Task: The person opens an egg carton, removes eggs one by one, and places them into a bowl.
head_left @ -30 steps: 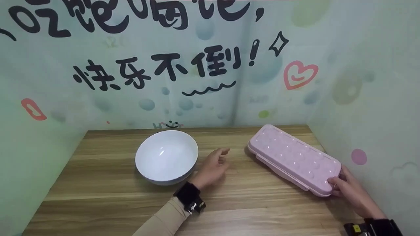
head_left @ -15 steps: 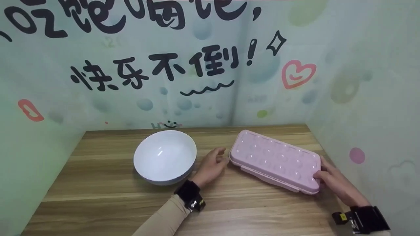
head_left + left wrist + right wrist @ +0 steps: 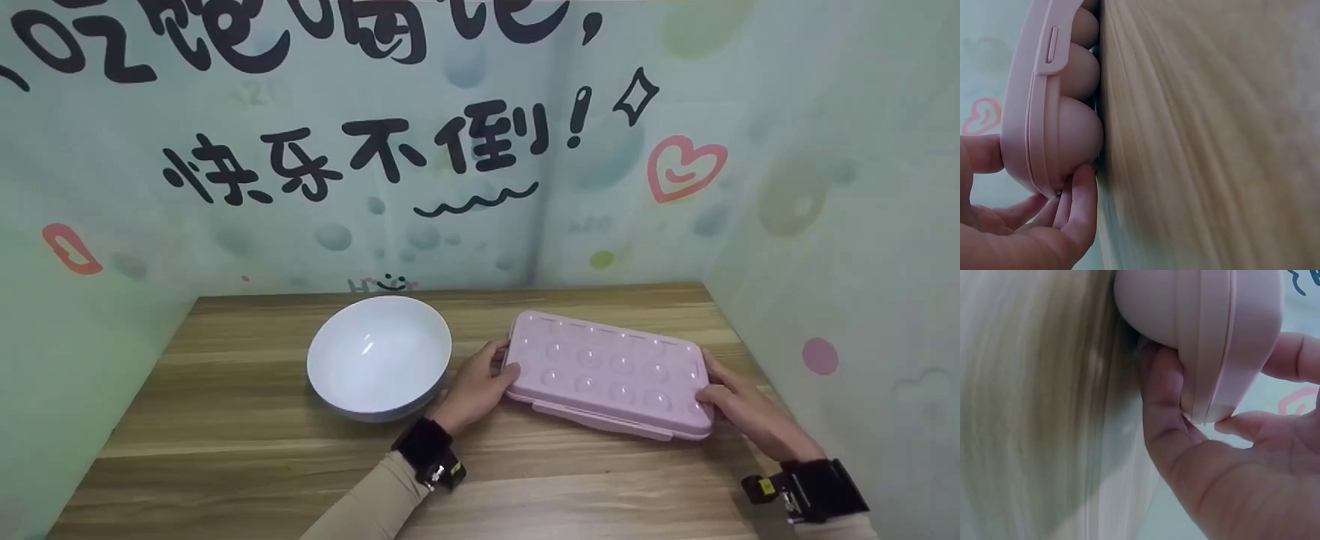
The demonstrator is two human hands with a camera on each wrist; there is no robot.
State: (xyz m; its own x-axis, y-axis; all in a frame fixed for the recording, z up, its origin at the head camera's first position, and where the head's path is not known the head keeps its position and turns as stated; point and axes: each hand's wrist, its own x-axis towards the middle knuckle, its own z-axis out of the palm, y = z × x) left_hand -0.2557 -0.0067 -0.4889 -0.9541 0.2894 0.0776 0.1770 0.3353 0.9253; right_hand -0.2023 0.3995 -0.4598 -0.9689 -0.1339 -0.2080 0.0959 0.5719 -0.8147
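Note:
A closed pink plastic egg box (image 3: 611,375) with rows of rounded bumps on its lid lies slightly slanted on the right half of the wooden table. My left hand (image 3: 472,386) holds its left end, thumb on the lid. In the left wrist view, the fingers (image 3: 1081,208) reach under the rounded egg cups, beside a clip on the box's long side. At the other end, my right hand (image 3: 754,412) grips the box with the thumb on top. The right wrist view has fingers (image 3: 1162,394) curled beneath that end. What the box contains is hidden.
To the left of my left hand stands a round bowl (image 3: 379,356), white inside, on the wooden table (image 3: 225,427). A printed backdrop (image 3: 480,247) rises behind the table, and panels close in its left and right sides.
The egg box has moved left and turned more level, carried by my right hand. My left hand, earlier apart from it, now grips its left end. The bowl stays put.

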